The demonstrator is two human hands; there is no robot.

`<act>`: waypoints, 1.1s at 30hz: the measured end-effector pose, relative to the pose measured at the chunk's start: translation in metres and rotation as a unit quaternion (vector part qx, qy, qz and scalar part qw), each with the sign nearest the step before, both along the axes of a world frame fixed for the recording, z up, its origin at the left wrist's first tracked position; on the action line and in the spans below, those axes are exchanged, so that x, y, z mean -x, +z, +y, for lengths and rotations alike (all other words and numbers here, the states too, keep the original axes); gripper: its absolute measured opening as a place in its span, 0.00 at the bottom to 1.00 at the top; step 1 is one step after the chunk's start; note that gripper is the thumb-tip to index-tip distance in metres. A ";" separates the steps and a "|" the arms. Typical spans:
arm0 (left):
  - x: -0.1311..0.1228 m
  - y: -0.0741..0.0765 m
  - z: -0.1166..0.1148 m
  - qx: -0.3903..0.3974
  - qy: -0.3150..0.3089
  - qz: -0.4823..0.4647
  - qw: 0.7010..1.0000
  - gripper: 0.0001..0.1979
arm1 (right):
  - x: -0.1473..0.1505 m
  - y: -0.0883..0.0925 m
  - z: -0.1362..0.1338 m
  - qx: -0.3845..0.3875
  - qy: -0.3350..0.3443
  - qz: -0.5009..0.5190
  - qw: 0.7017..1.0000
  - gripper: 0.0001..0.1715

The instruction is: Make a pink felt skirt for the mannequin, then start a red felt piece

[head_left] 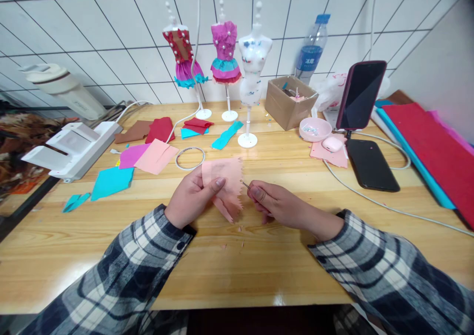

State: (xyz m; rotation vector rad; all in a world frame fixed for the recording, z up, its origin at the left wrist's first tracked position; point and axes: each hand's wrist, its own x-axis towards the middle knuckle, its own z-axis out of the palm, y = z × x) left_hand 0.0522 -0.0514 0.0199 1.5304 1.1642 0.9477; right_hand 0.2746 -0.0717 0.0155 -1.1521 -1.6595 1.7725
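Above the near middle of the table, my left hand [196, 192] pinches a folded piece of peach crepe paper [231, 179] between thumb and fingers. The paper's right edge is cut into a jagged zigzag, and a flap of it hangs down below. My right hand [276, 201] is closed round what look like small scissors, mostly hidden by the fingers. Only their thin metal tip [244, 183] shows, close to the jagged edge. Tiny peach scraps [240, 229] lie on the wood beneath.
Three small dress forms stand at the back, including a bare white one [255, 68]. Coloured paper pieces [113, 183] and a tape ring [190, 158] lie left. A cardboard box [291, 103], pink dish [315, 129], propped phone [361, 95], flat black phone [373, 165] and cable are right.
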 end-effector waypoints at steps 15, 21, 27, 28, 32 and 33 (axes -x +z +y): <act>-0.002 0.002 0.000 0.007 -0.022 -0.011 1.000 0.22 | 0.000 0.002 -0.003 0.019 0.020 0.027 0.999 0.31; -0.004 0.004 0.000 0.003 -0.008 -0.001 1.000 0.22 | 0.000 0.001 -0.002 0.011 0.013 0.034 0.999 0.30; -0.004 0.003 -0.001 0.009 -0.005 -0.016 1.000 0.22 | 0.001 0.000 -0.002 0.023 0.005 0.027 0.999 0.32; -0.004 0.002 -0.001 0.011 -0.006 -0.023 1.000 0.22 | 0.001 0.001 -0.002 0.027 -0.001 0.021 0.999 0.32; 0.000 -0.001 0.000 0.037 -0.033 -0.084 0.995 0.18 | -0.008 0.007 0.004 -0.015 -0.003 -0.029 0.999 0.32; 0.001 -0.002 0.000 0.042 -0.037 -0.100 0.993 0.16 | -0.012 0.009 0.006 -0.036 -0.001 -0.042 0.998 0.32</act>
